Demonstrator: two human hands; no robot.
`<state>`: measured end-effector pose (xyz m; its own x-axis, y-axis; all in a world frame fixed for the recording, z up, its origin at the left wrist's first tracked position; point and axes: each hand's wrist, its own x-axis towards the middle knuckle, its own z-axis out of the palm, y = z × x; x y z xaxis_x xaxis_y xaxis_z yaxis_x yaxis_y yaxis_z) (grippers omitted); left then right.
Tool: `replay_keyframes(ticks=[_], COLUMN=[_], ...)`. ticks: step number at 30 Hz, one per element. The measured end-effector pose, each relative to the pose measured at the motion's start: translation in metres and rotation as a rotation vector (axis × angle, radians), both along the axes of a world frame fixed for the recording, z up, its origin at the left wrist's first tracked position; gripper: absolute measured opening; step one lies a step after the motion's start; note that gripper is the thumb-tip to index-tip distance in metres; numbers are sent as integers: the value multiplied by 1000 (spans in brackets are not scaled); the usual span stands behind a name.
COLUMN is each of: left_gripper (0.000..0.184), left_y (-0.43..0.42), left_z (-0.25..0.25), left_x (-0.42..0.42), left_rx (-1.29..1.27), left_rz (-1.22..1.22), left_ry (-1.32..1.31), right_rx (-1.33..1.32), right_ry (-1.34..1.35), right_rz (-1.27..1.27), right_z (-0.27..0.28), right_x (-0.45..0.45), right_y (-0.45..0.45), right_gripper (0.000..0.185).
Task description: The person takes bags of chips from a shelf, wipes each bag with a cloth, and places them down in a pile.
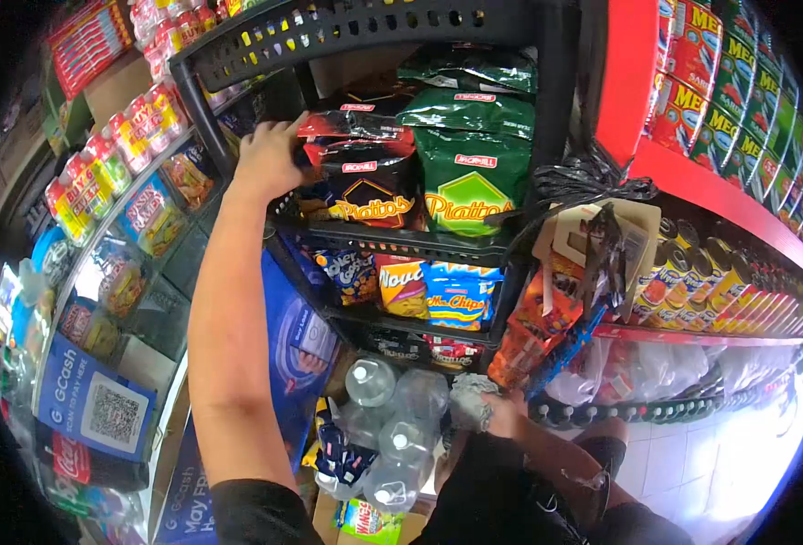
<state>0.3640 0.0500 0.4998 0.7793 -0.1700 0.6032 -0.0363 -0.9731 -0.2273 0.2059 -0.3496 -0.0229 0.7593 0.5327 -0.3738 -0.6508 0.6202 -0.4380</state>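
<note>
My left hand (269, 156) reaches up to the left side of a black plastic rack (419, 238). Its fingers curl beside the edge of a black and red Piattos chip bag (365, 180); their tips are hidden, so I cannot tell whether they grip the bag or the rack. Green Piattos bags (474, 173) stand to the right on the same tier. Low down, my right hand (505, 414) is closed on a crumpled grey cloth (472, 401), near several clear plastic bottles (401, 440).
Nova (401, 289) and Mr. Chips bags (458, 295) fill the tier below. At left, a glass counter holds noodle packs (154, 213) and a GCash QR sign (101, 406). Red shelves (719, 195) with cans stand at right. Hanging packs (538, 322) sit beside the rack.
</note>
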Motion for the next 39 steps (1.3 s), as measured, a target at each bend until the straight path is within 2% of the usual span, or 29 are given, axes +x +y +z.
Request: replay_keyframes(ticks=[2, 3, 4, 6, 7, 9, 12, 13, 15, 17, 18, 19, 20, 21, 22, 24, 25, 26, 28, 30, 31, 32, 34, 35, 39], left_gripper=[88, 76, 71, 63, 56, 54, 53, 54, 51, 51, 53, 55, 58, 58, 59, 53, 49, 45, 35, 24, 26, 34, 30, 24, 18], left_y=[-15, -11, -13, -20, -19, -18, -25, -29, -16, -13, -30, -33, -40, -50, -71, -91, -103, -116, -148, -154, -154, -156, -161, -156, -149], left_z=[12, 13, 16, 29, 30, 30, 32, 32, 16, -7, -18, -40, -65, -111, -130, -214, -255, -288, -313, -334, -341, -331, -322, -335, -339], left_x=[-20, -22, -27, -45, -56, -74, -117, -134, -165, -206, -229, -249, -269, -274, -289, -303, -304, -308, -311, -317, -320, -319, -319, -323, -323], left_rx=[165, 236, 222, 195, 198, 14, -344, -488, -520, -1090, -1203, -1226, -1384, -1481, -1636, -2017, -2077, -2140, -2309, -2447, -2585, -2650, -2488, -2389, -2335], left_rz=[115, 114, 133, 174, 125, 215, 261, 295, 126, -110, -123, -18, 7, 97, 13, -48, -17, 13, -16, -89, -122, -177, -114, -152, -182], left_ry=[-33, -71, -7, 124, 83, 13, -192, -252, -494, -430, -449, -461, -383, -558, -316, -132, -88, -43, 14, -7, -68, -123, -55, 38, 114], right_rx=[-241, -236, -230, 36, 45, 68, -136, -106, -44, -134, -181, -169, -132, -98, -66, -23, 61, 218, 218, 154, 152, 118, 144, 184, 102], right_ry=[-182, -161, -139, 118, 114, 98, 18, 31, 53, 81, 98, 86, 95, 106, 119, 152, 120, 154, 129, 99, 75, 71, 53, 45, 63], right_rz=[-289, -274, -258, 94, 108, 128, 44, 84, 163, 217, 244, 274, 301, 333, 369, 392, 433, 554, 389, 349, 347, 315, 301, 303, 278], right_z=[-3, -4, -5, 2, 5, 18, 35, 33, 6, 27, 38, 40, 44, 50, 56, 58, 87, 71, 85, 83, 79, 81, 85, 98, 111], right_x=[-6, -6, -7, -1, -2, -4, -9, -10, -4, -7, -8, -9, -13, -14, -16, -22, -28, -23, -34, -36, -32, -32, -28, -27, -23], right_y=[7, 6, 5, -4, -4, -3, -1, 0, -1, 3, 7, 15, 21, 29, 38, 61, 62, 61, 76, 69, 66, 62, 57, 56, 50], right_gripper=[35, 35, 35, 36, 39, 44, 44, 45, 45, 45, 46, 48, 46, 44, 42, 44, 46, 48, 48, 47, 47, 47, 47, 46, 43])
